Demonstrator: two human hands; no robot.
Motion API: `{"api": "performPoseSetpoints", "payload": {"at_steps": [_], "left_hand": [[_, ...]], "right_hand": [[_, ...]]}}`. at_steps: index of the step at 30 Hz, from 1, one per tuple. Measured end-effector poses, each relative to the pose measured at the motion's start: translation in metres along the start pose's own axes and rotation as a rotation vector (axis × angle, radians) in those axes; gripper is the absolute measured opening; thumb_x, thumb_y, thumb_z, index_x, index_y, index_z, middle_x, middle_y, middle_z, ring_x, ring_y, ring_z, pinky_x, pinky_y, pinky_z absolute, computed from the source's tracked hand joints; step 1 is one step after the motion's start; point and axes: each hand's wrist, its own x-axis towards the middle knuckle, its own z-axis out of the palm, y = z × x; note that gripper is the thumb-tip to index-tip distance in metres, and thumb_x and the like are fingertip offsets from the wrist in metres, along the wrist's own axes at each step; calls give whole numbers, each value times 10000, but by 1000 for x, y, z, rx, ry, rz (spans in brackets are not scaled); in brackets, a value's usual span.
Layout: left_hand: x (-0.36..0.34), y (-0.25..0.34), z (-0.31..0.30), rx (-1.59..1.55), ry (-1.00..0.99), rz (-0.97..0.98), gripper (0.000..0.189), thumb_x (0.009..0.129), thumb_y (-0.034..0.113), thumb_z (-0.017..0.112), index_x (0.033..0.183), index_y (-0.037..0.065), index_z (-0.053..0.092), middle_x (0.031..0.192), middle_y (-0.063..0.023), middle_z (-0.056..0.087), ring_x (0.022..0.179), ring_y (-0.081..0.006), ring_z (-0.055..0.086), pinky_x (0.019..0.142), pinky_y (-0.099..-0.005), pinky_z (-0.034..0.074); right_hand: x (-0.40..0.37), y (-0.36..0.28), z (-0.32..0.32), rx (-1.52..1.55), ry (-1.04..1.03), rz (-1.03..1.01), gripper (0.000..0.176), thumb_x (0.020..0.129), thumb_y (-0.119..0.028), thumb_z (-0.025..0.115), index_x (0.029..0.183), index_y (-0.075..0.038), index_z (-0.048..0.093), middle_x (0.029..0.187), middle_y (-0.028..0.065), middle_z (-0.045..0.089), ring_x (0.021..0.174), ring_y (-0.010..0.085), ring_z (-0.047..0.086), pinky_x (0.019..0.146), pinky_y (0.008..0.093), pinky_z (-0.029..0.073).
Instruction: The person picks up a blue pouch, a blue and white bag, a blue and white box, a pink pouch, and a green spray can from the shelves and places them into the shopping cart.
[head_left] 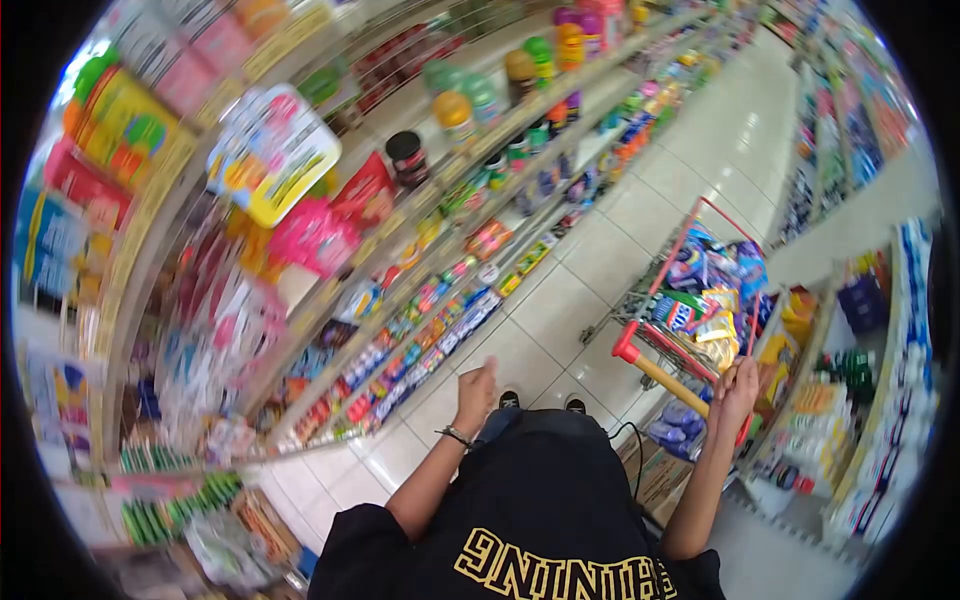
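My left hand [477, 395], a dark band at its wrist, hangs over the aisle floor beside the lower shelves; its fingers are loosely curled and nothing shows in them. My right hand [736, 390] is closed above the right end of the shopping cart's yellow handle [672, 386]. That wrist crosses in front of the handle, and I cannot make out what, if anything, the fingers hold. Just ahead, the red-trimmed cart basket [703, 203] carries a heap of colourful packets [715, 285]. A purple-wrapped pack [677, 425] shows below the handle.
Shelves of bottles, tubs and packets line the left side, with a white-and-yellow price sign [275, 150] sticking out. Another shelf [850, 390] of bottles and bags stands close on the right. The tiled aisle [640, 205] runs away to the upper right.
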Motion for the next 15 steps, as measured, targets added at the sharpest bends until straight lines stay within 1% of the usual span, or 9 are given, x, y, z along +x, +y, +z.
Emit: {"api": "performPoseSetpoints", "payload": {"at_steps": [2,3,4,6,7,8,12,14,15], "left_hand": [[3,-48,-52,38,146,3,561,1038,512,555,612,165,443,557,64,418,427,-63,350,406,-254,266],[-2,-69,-72,154,264,17,567,1046,512,534,620,146,462,565,55,430,439,-72,375,417,-262,292],[-8,-94,-90,270,380,25,576,1054,512,513,628,126,481,573,45,442,451,-80,400,429,-269,317],[-19,-161,-133,551,545,242,560,1066,462,501,657,80,525,601,20,488,463,-107,435,453,-285,366],[-33,-181,-141,485,577,118,521,1063,418,518,686,62,568,635,-5,547,476,-117,472,464,-293,392],[-50,-197,-144,416,607,-5,484,1059,374,534,715,43,611,668,-31,606,489,-127,508,474,-301,419],[-122,-229,-117,270,735,-115,410,1021,332,602,741,44,683,693,-63,683,553,-126,586,506,-311,462],[-158,-229,-98,521,719,-315,417,973,370,657,746,25,719,673,-137,701,609,-202,656,567,-382,511],[-167,-245,-97,501,746,-327,417,973,370,657,746,25,719,673,-137,701,609,-202,656,567,-382,511]], "right_hand": [[21,18,-6,-190,33,-33,199,1051,-229,596,975,-45,609,669,-2,579,476,36,436,417,196,307],[31,24,-10,-369,112,-110,163,1034,-176,627,1024,-14,644,727,9,640,526,24,500,453,176,335],[39,27,-23,-392,52,-65,136,983,-118,694,1029,9,676,786,43,702,538,34,543,455,180,361],[54,38,-46,-539,-33,15,145,978,-133,704,1001,8,678,770,47,704,527,42,541,454,189,372],[61,47,-53,-688,-84,80,158,972,-148,713,972,7,681,754,51,706,515,49,539,452,198,382],[66,60,-57,-639,-150,65,152,959,-141,727,945,3,682,704,42,690,509,49,541,451,204,389],[70,103,-69,-748,-373,-34,154,928,-121,744,847,-18,662,658,-6,621,560,51,545,520,225,421],[74,114,-77,-1018,-512,39,197,912,-127,748,802,-8,637,699,30,646,592,82,553,572,239,437],[69,114,-69,-1019,-548,45,197,912,-127,748,802,-8,637,699,30,646,592,82,553,572,239,437]]}}
